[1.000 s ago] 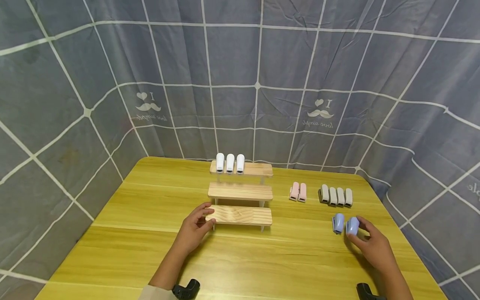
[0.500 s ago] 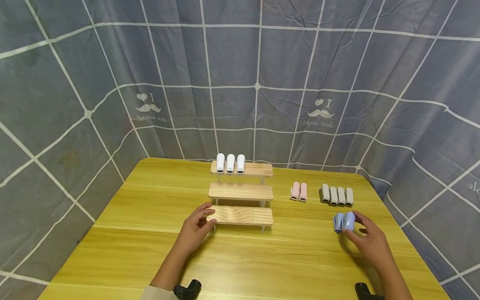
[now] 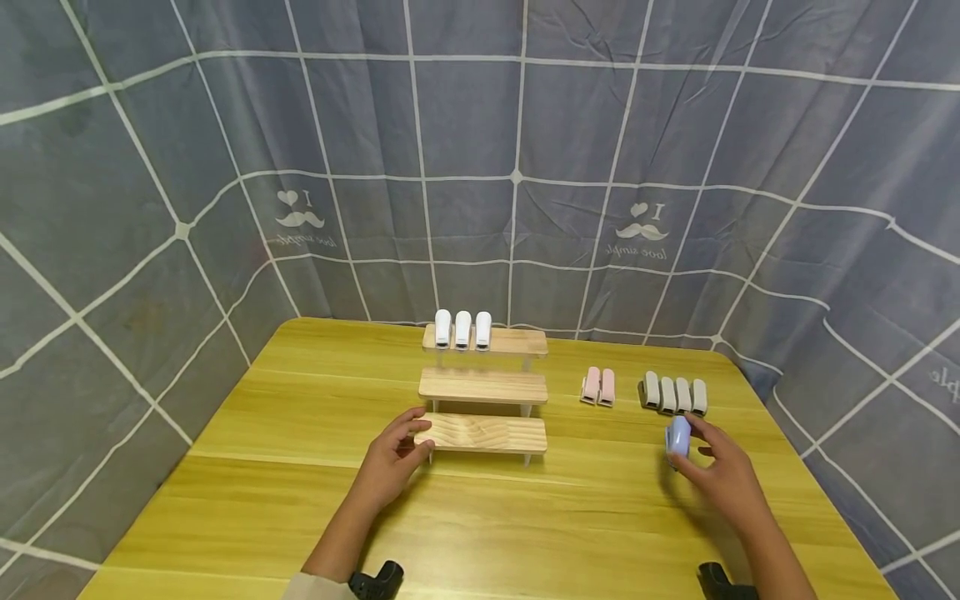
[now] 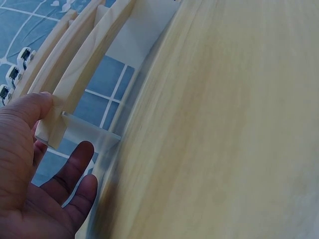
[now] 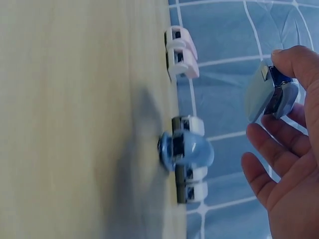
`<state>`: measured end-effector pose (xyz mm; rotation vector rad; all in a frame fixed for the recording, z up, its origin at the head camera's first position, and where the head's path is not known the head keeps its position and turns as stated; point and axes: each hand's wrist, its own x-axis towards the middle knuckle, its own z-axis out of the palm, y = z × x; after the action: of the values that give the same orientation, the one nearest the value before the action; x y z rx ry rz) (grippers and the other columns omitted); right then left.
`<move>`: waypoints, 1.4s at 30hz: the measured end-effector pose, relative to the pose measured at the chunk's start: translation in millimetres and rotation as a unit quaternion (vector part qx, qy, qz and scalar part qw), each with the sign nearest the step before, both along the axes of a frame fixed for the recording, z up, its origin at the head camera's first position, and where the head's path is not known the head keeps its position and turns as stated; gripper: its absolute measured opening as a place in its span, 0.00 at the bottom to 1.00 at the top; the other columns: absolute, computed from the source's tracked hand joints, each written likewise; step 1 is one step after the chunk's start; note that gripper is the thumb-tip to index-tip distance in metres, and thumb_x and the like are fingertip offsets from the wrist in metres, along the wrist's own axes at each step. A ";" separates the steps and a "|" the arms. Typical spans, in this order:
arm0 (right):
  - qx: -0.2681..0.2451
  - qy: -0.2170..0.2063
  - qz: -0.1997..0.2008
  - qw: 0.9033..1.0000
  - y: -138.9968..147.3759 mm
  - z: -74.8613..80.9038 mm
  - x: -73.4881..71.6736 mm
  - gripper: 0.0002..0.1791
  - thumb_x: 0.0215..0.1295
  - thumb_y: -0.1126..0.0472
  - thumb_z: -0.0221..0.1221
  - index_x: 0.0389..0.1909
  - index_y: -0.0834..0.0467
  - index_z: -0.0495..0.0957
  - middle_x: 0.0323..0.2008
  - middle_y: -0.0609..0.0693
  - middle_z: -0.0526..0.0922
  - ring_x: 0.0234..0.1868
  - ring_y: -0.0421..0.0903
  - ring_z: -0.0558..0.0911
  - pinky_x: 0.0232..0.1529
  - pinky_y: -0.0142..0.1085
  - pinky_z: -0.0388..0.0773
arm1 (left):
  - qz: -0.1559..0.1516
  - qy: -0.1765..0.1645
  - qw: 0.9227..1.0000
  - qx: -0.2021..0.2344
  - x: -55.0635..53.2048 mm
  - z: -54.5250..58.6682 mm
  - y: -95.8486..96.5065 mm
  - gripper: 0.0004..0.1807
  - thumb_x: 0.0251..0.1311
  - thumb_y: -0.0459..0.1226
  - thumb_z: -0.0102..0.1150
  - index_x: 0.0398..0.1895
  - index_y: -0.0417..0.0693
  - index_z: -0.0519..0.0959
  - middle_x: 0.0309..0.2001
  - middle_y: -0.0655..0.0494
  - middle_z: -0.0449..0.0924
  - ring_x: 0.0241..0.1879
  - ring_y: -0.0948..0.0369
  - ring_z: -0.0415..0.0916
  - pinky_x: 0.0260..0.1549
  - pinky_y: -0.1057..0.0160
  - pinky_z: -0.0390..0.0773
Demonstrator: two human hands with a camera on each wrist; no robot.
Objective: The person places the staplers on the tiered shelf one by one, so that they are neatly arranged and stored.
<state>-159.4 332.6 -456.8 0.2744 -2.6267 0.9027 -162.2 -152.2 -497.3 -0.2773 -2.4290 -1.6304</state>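
My right hand [image 3: 716, 471] pinches a blue mini stapler [image 5: 269, 92] between thumb and fingers, raised over the table. In the right wrist view a second blue mini stapler [image 5: 194, 151] stands on the table below; the held one mostly hides it in the head view. At the left end of a three-step wooden display rack [image 3: 480, 433], my left hand [image 3: 393, 458] grips the lowest board, its thumb on the board in the left wrist view [image 4: 79, 74]. Three white mini staplers [image 3: 462, 330] stand on the left part of the top step, while the middle and lowest boards are bare.
To the right of the rack are two pink mini staplers [image 3: 597, 387] side by side. Several pale grey ones [image 3: 675, 394] stand in a row farther right. A grey checked curtain [image 3: 480, 167] surrounds the back and sides of the wooden table [image 3: 300, 500].
My right hand has lifted the blue stapler and moved it left, over the other blue one, which it now covers in the head view. The left hand keeps its place on the rack.
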 end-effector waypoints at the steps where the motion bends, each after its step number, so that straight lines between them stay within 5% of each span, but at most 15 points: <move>1: 0.003 0.001 0.003 1.000 -2.3 1.7 -1.3 0.36 0.57 0.64 0.71 0.65 0.70 0.68 0.55 0.68 0.78 0.51 0.62 0.77 0.44 0.25 0.75 | 0.001 0.000 1.000 0.000 0.0 -0.2 -0.2 0.15 0.63 0.33 0.66 0.53 0.44 0.82 0.67 0.50 0.71 0.52 0.55 0.76 0.48 0.59 0.78; 7: 0.007 0.005 0.024 1.000 -16.7 9.1 -9.1 0.34 0.58 0.64 0.70 0.65 0.68 0.70 0.54 0.66 0.79 0.47 0.63 0.81 0.41 0.52 0.79 | 0.000 0.014 1.000 -0.002 0.4 -0.6 -0.5 0.15 0.63 0.34 0.66 0.53 0.43 0.82 0.67 0.48 0.71 0.51 0.55 0.76 0.47 0.60 0.78; 18: 0.024 0.031 0.067 0.997 -46.8 16.3 -23.5 0.37 0.56 0.64 0.72 0.66 0.68 0.69 0.55 0.62 0.80 0.53 0.58 0.78 0.46 0.54 0.78 | -0.004 -0.005 1.000 0.006 1.6 1.6 0.5 0.15 0.63 0.36 0.66 0.53 0.45 0.82 0.67 0.52 0.71 0.53 0.56 0.75 0.48 0.60 0.77; 27: 0.007 0.032 0.091 0.995 -67.8 23.6 -30.3 0.36 0.57 0.64 0.71 0.66 0.68 0.69 0.56 0.63 0.78 0.54 0.59 0.77 0.47 0.58 0.76 | -0.006 0.012 1.000 -0.007 2.2 0.9 -0.6 0.15 0.64 0.36 0.65 0.53 0.42 0.81 0.67 0.47 0.71 0.53 0.53 0.76 0.47 0.60 0.78; 42: -0.009 0.046 0.137 0.990 -100.9 30.2 -44.8 0.38 0.57 0.64 0.72 0.68 0.64 0.69 0.58 0.59 0.78 0.55 0.56 0.78 0.47 0.52 0.78 | -0.003 0.005 1.000 0.008 1.0 -1.4 -0.5 0.15 0.63 0.35 0.66 0.52 0.44 0.82 0.66 0.51 0.72 0.53 0.54 0.76 0.48 0.59 0.77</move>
<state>-204.2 231.7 -426.6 0.6683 -2.5332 0.9718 -161.2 -152.7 -498.8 -0.2896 -2.4079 -1.6465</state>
